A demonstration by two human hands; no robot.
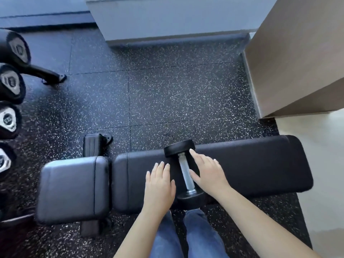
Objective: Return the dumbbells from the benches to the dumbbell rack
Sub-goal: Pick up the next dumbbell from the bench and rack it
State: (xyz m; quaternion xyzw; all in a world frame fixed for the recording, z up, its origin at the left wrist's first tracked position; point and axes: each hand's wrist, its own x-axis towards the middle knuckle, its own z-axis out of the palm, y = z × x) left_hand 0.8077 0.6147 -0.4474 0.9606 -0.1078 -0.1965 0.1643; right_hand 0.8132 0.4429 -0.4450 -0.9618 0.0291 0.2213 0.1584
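Dumbbell (185, 173) lies across the long pad of the bench (251, 161), handle running near-to-far w/ a slight tilt. Its far head sits at the pad's far edge and its near head at the near edge, just above the person's knees (186, 235). Left hand (160, 185) is flat on the left side of the handle, fingers straight, holding nothing. Right hand (208, 172) is on the right side, also spread w/ fingers straight, thumb right by the bar; can't tell if it touches, but no grip yet. I'd say the step is the pick-up. Best bet is prob. to wrap one hand round the middle of the bar so the heads balance, other hand under a head if it feels heavy, and lift straight up before turning. The heads are round, so it could roll along the pad if nudged sideways, and w/ both heads at the edges there's little room to slide it near or far. The rack (46, 73) stands at far left, other dumbbells' ends (11, 82) showing. The seat pad (72, 187) sits between, so go round the near side or carry over it. Speckled floor (167, 99) beyond the bench is open; wooden cabinet (297, 53) closes off the right.
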